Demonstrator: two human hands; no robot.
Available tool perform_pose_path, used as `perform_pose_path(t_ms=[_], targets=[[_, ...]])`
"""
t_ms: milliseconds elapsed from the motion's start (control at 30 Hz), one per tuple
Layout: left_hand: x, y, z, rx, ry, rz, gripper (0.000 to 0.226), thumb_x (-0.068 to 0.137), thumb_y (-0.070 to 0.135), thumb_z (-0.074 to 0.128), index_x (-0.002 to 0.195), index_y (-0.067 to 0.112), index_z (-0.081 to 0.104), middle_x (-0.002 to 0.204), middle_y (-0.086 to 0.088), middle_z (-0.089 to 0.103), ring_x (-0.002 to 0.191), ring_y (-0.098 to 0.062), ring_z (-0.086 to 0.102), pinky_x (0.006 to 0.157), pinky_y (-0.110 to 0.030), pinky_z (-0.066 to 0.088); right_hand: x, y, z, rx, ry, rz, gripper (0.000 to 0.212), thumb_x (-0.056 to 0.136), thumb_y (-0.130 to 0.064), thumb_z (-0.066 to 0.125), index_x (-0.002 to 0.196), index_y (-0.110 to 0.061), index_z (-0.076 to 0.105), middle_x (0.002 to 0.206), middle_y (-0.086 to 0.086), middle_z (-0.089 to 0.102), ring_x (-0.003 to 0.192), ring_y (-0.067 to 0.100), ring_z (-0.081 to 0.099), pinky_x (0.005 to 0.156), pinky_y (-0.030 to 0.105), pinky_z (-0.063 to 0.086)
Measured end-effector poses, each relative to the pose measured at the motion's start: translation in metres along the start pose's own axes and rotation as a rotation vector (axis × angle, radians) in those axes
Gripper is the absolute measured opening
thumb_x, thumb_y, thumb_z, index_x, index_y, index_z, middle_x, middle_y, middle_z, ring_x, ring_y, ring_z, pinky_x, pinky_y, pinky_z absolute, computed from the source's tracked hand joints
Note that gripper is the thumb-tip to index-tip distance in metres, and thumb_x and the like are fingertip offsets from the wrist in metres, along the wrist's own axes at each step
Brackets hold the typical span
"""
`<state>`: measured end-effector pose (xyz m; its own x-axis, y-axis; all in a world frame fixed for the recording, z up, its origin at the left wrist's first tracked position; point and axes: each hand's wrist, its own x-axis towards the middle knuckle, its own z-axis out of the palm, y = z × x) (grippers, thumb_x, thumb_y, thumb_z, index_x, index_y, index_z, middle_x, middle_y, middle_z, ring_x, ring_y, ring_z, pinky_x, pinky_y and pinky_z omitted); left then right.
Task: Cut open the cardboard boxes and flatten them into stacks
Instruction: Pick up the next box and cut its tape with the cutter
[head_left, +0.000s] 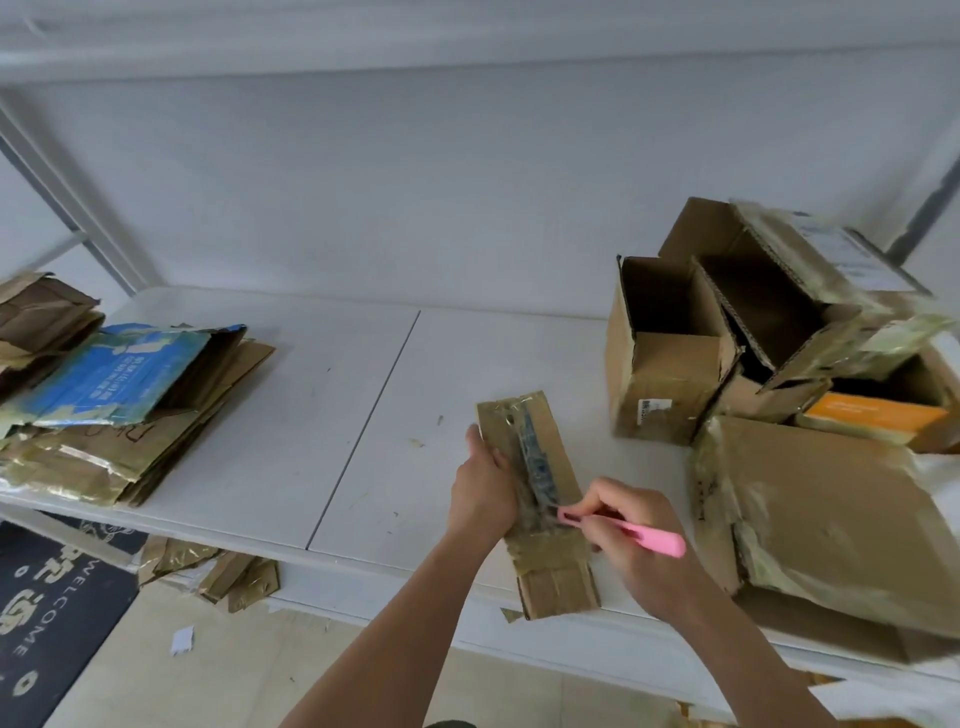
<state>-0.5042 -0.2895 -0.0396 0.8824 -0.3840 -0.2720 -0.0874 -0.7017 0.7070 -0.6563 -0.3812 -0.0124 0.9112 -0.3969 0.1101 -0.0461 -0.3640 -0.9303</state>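
One narrow cardboard box (537, 499) lies at the table's (363, 389) near edge — brown, creased, glossy with tape, a dark scuffed strip along its top. Left hand (485, 486) grips its left side; right hand (634, 540) pinches a pink cutter (623, 531) — tip on the tape beside that grip.

A narrow taped box (540, 499) lies at the near edge; flattened stack (124, 405) far left; open boxes (727, 343) right; pink cutter (634, 532) touches its tape.
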Motion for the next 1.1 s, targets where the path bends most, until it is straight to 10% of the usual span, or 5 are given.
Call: perform_pose_path(t_ms=[167, 333, 433, 700, 1100], targets=[[0.012, -0.004, -0.014, 0.145, -0.076, 0.235, 0.068, 0.098, 0.004, 0.03, 0.154, 0.04, 0.016, 0.146, -0.013, 0.032, 0.097, -0.024, 0.062, 0.08, -0.035, 0.052, -0.013, 0.015, 0.006, 0.038, 0.47, -0.047, 0.016, 0.096, -0.04, 0.049, 0.092, -0.026, 0.056, 0.075, 0.012, 0.057, 0.061, 0.035, 0.056, 0.054, 0.047, 0.049], [0.01, 0.005, -0.013, 0.11, -0.109, 0.16, 0.053, 0.1, 0.014, 0.037, 0.151, 0.028, 0.031, 0.098, -0.009, 0.063, 0.071, -0.015, 0.06, 0.057, -0.022, 0.05, -0.02, 0.014, 0.035, 0.15, 0.515, 0.005, 0.009, 0.099, -0.04, 0.045, 0.102, -0.033, 0.051, 0.086, 0.007, 0.057, 0.073, 0.04, 0.059, 0.064, 0.06, 0.054], [0.001, 0.007, -0.01, 0.065, 0.037, 0.101, 0.017, 0.092, 0.013, 0.046, 0.103, 0.012, 0.059, 0.09, -0.01, 0.064, 0.065, -0.012, 0.057, 0.047, -0.02, 0.044, -0.002, 0.014, 0.031, 0.128, 0.581, -0.065, 0.016, 0.098, -0.043, 0.045, 0.105, -0.031, 0.052, 0.077, 0.006, 0.056, 0.059, 0.03, 0.056, 0.051, 0.046, 0.054], [0.008, -0.014, -0.007, 0.408, 0.104, 0.185, 0.089, 0.081, 0.056, 0.069, 0.15, 0.029, 0.018, 0.145, -0.01, 0.011, 0.128, -0.032, 0.026, 0.103, -0.041, 0.036, 0.07, 0.047, 0.018, 0.14, 0.45, -0.073, 0.006, 0.101, -0.011, 0.051, 0.1, -0.011, 0.057, 0.081, 0.023, 0.066, 0.069, 0.036, 0.064, 0.057, 0.042, 0.051], [0.079, -0.048, -0.03, 0.216, -0.059, 0.16, 0.105, 0.082, 0.024, 0.077, 0.155, 0.034, 0.002, 0.162, -0.015, -0.001, 0.148, -0.036, 0.015, 0.118, -0.046, 0.016, 0.063, 0.072, 0.041, 0.048, 0.445, -0.108, 0.013, 0.102, -0.022, 0.047, 0.106, -0.014, 0.057, 0.063, -0.009, 0.047, 0.055, 0.003, 0.046, 0.056, 0.011, 0.034]])
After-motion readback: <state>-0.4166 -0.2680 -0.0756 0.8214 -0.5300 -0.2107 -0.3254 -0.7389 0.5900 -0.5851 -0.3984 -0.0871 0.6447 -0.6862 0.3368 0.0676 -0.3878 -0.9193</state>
